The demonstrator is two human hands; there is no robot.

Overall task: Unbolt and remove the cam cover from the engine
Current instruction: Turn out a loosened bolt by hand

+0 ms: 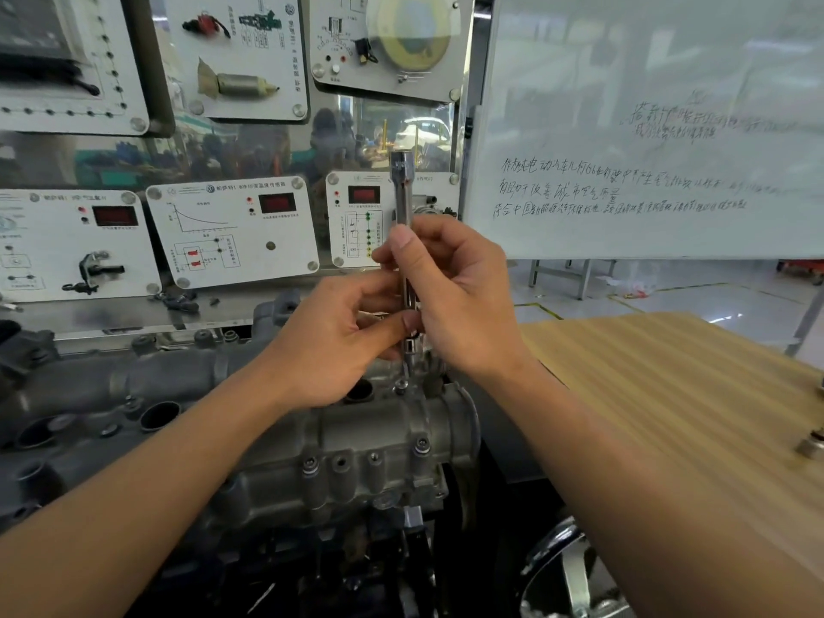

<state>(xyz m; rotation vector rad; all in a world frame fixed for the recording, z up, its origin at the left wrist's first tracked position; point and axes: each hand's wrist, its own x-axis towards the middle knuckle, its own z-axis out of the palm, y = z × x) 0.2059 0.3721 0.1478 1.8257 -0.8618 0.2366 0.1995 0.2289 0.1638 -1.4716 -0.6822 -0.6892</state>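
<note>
Head view: unbolting step. Right hand [455,296] fingers [428,234] curled round long chrome socket driver [403,207], upright. Left hand [330,341] pinches its lower shaft. Tip at small silver bolt [401,385] on grey cast-metal cam cover [370,430], seated on engine. Next, I judge: keep driver square, spin bolt out.

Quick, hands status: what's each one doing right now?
Left hand: closed, pinching the lower end of the long chrome socket extension bar.
Right hand: closed, gripping the same bar's shaft.

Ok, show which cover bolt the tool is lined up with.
The top bolt right under the tool; the front-face bolts sit lower, clear of it.
</note>
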